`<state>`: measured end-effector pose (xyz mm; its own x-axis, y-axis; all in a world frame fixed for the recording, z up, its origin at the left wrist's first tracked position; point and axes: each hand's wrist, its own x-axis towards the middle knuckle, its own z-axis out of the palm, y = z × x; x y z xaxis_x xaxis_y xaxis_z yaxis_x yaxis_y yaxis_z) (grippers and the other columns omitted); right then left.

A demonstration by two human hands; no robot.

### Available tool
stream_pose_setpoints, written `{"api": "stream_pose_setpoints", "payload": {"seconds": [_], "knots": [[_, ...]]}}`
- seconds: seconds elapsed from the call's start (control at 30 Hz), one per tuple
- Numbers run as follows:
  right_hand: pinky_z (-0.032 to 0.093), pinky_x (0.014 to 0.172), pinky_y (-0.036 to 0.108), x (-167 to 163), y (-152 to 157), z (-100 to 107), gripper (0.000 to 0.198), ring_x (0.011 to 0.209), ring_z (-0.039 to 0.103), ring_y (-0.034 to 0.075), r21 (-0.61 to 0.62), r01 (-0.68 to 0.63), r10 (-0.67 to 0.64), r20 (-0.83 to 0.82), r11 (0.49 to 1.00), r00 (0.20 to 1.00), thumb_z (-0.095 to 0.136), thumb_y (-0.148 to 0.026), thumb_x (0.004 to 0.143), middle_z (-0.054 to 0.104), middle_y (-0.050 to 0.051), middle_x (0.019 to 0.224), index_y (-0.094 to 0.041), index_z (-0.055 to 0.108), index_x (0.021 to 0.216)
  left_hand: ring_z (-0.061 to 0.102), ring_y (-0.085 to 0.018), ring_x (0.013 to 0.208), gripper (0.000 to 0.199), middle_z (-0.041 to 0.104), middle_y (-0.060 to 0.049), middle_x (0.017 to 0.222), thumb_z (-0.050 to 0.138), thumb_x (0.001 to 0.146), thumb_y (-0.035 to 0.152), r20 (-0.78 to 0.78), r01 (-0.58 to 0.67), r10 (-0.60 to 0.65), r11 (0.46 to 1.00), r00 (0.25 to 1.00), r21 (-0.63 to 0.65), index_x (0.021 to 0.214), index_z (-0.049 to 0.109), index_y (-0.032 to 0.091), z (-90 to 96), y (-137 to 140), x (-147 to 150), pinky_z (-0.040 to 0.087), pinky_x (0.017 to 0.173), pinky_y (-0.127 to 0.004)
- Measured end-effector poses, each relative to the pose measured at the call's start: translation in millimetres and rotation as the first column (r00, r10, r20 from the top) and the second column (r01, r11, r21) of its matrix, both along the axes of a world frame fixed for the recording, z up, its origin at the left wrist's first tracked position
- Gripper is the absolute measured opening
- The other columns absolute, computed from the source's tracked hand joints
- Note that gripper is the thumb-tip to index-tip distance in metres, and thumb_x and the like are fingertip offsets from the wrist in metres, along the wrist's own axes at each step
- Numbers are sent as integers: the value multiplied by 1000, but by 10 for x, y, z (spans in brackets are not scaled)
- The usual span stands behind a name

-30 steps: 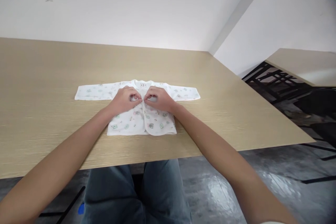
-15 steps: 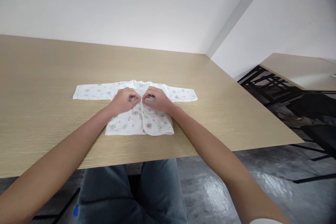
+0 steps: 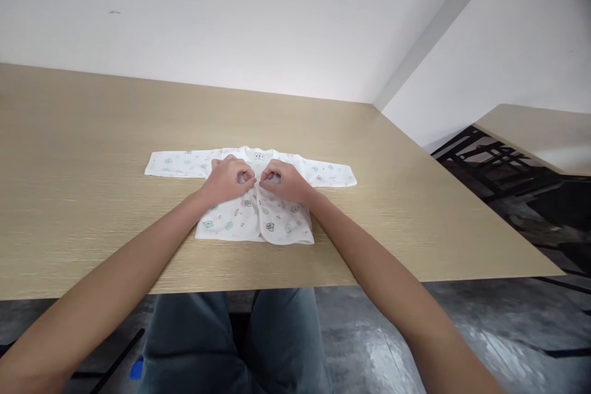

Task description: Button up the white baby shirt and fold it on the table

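- Small white printed baby shirt [image 3: 240,218] flat on wooden table [image 3: 83,154], sleeves spread, near front edge.
- L hand [image 3: 227,180] & R hand [image 3: 285,181] pinching front opening at shirt's centre, fingertips nearly touching.

A soft, matt white cotton-like baby shirt [image 3: 253,215] with small printed motifs lies on a pale wood-grain laminate table [image 3: 92,154], smooth and low in sheen; at five o'clock, the grey floor [image 3: 415,332] shines glossy beside blue denim jeans [image 3: 231,345].
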<state>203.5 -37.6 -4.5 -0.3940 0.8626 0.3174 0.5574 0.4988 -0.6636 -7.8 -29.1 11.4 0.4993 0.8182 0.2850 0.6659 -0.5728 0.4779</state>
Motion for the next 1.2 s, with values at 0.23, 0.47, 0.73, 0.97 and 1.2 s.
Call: {"api": "stream_pose_setpoints", "payload": {"seconds": [0.23,0.47,0.73,0.97,1.2], "knots": [[45,72,30,-21,33,-14,8,77,58,15,-59,109,-111,-35,992,993,67,-25,80,69,3,86,-19,73,80,54,-27,105,13,68,-4,96,57,89,33,-66,22,-19,999,998,43,88,66,23,-41,7,-36,31,93,-46],[45,74,30,25,-65,-30,8,78,57,15,125,89,-76,-109,988,991,63,-23,86,67,2,85,-20,70,87,55,-26,102,16,66,-5,97,52,93,33,-73,-4,17,985,997,171,89,62,22,-94,-64,-57,33,90,-44],[45,66,28,82,-275,103,6,73,57,15,95,-114,114,0,989,993,61,-21,88,65,2,83,-23,67,88,62,-16,77,17,69,1,77,58,90,30,43,274,-278,958,960,83,78,68,22,92,-181,-166,43,82,-34],[44,65,26,53,-363,149,11,71,58,13,11,-239,237,110,971,965,64,-15,83,66,0,81,-24,70,84,66,-17,75,13,74,0,77,66,81,29,124,276,-262,954,957,-115,71,71,22,0,-234,-85,49,75,-32],[44,64,28,66,-378,199,11,69,57,14,-13,-214,213,181,977,960,65,-18,85,66,1,79,-24,73,84,69,-19,80,11,76,-1,81,66,79,27,154,269,-243,947,958,-176,74,75,24,-49,-209,-91,51,76,-33]]}}
